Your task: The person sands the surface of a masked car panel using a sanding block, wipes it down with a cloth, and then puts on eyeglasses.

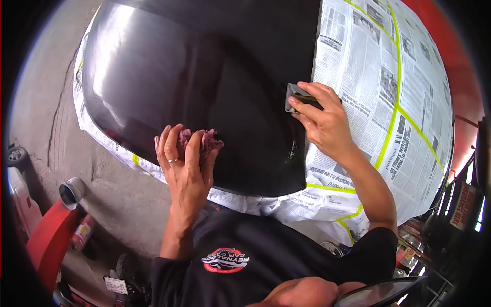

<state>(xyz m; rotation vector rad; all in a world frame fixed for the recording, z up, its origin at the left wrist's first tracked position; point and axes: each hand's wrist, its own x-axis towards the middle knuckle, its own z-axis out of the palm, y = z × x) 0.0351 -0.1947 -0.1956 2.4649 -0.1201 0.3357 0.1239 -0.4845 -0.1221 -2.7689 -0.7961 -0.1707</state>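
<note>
A glossy black car panel (204, 77), probably a hood, fills the middle of the head view. My left hand (184, 166) is closed around a crumpled pinkish-purple cloth (208, 142) over the panel's near part. At the panel's right edge, my right hand (327, 120) grips a sanding block (290, 97) with grey sandpaper around it, between thumb and fingers. The block's underside is hidden, and it appears to rest on the black surface. Small wet-looking glints show on the panel just below it.
Newspaper sheets (353, 66) joined with yellow-green tape (397, 77) cover the car beside and below the panel. A curved red part (46, 240), a grey container (75, 188) and a red cylinder (82, 234) are at the lower left. Cluttered racks (434, 256) stand at the lower right.
</note>
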